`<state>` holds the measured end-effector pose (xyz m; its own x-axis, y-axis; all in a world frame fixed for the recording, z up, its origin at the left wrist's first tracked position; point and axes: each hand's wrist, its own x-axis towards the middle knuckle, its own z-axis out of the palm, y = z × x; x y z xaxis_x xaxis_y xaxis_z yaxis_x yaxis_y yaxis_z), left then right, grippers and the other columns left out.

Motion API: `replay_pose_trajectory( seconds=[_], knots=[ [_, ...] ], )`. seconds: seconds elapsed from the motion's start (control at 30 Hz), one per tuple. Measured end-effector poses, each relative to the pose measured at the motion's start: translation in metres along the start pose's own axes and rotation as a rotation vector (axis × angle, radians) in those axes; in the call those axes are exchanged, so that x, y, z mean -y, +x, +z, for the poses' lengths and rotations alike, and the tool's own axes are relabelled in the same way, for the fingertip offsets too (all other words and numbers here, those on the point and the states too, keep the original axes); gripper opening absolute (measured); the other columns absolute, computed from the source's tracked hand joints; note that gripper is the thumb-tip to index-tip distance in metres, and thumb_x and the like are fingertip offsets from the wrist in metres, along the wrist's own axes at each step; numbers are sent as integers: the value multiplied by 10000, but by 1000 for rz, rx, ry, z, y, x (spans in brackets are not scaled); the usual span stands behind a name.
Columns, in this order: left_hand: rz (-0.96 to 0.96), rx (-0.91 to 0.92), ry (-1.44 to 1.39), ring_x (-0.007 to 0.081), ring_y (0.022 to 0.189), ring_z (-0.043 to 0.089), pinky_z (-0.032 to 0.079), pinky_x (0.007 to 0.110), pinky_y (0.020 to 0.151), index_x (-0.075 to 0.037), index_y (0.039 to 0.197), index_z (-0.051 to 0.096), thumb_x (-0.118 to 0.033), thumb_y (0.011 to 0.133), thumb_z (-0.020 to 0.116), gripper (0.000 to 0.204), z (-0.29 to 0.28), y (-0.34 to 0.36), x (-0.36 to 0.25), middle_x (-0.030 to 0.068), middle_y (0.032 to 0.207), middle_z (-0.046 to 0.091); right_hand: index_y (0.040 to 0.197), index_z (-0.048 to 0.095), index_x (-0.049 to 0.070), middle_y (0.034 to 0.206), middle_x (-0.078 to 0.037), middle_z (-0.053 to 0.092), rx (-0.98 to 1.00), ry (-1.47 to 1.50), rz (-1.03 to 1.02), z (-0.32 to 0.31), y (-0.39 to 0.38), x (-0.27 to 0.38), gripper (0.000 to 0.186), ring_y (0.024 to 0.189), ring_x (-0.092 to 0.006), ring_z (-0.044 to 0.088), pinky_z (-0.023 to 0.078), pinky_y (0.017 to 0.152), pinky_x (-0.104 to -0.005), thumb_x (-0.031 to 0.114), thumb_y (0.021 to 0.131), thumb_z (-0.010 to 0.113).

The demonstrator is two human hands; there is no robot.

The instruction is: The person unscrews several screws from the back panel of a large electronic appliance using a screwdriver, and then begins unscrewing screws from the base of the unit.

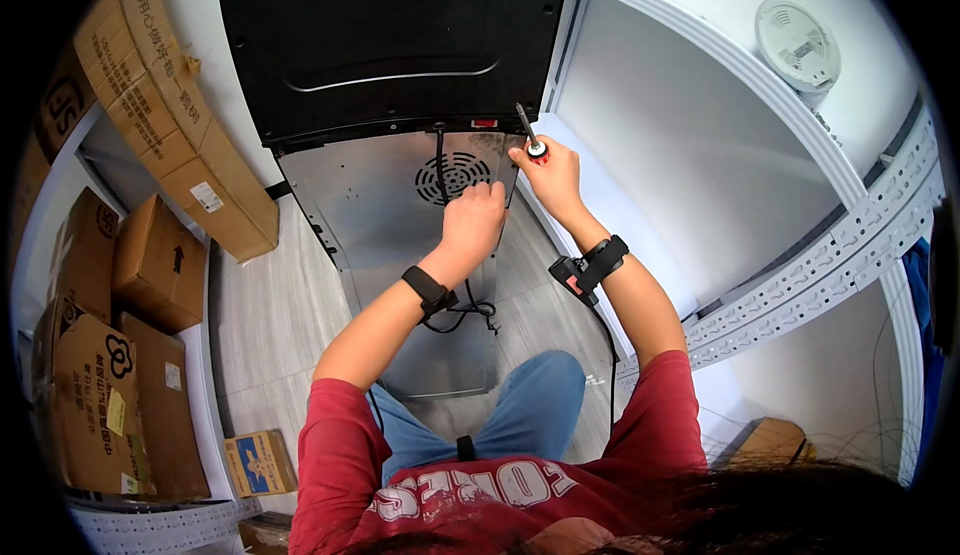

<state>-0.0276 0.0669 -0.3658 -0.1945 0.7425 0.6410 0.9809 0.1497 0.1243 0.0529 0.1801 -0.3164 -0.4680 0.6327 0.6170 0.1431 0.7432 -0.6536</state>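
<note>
In front of me stands a tall appliance with a black upper back panel [390,35] and a silver metal lower panel [345,190]. My right hand [555,177] grips a screwdriver [530,131] at the panel's right edge, its metal shaft pointing up and slightly left. Just below the round vent grille [432,177], my left hand [473,223] is closed, fingers curled against the metal panel; whatever they hold is hidden. A black power cord [439,155] runs down over the grille, passes behind my left hand and shows again as a loose loop below it.
Cardboard boxes [160,265] fill the shelf at left, and a tall carton [190,125] leans beside the appliance. A white metal rack [800,285] stands close on the right, with a round white device [797,43] above it. A small box [260,463] lies on the floor.
</note>
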Motion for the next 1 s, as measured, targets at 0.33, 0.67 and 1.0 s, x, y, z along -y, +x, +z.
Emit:
replay_pose_trajectory(
  seconds=[0.33, 0.67, 1.0],
  knots=[
    [-40, -160, 354, 176, 623, 587, 491, 278, 476, -81, 812, 423, -171, 755, 594, 202, 28, 17, 6, 38, 652, 519, 633, 553, 16, 500, -111, 519, 1, -63, -3, 0, 1, 5, 281, 463, -262, 510, 388, 471, -340, 257, 725, 667],
    [-73, -150, 230, 208, 587, 594, 484, 313, 472, -81, 831, 421, -198, 750, 619, 244, 32, 21, 10, 57, 640, 548, 1102, 535, -21, 989, -216, 598, -3, -32, -11, 9, -16, -34, 539, 880, -327, 598, 471, 732, -350, 277, 687, 704],
    [-51, -266, -309, 230, 693, 587, 475, 317, 598, -7, 937, 445, 22, 785, 488, 161, 9, 20, 7, 129, 777, 556, 893, 615, -27, 699, -183, 618, 35, 120, 237, 26, -23, -38, 371, 663, -327, 613, 465, 586, -358, 293, 717, 678]
  ],
)
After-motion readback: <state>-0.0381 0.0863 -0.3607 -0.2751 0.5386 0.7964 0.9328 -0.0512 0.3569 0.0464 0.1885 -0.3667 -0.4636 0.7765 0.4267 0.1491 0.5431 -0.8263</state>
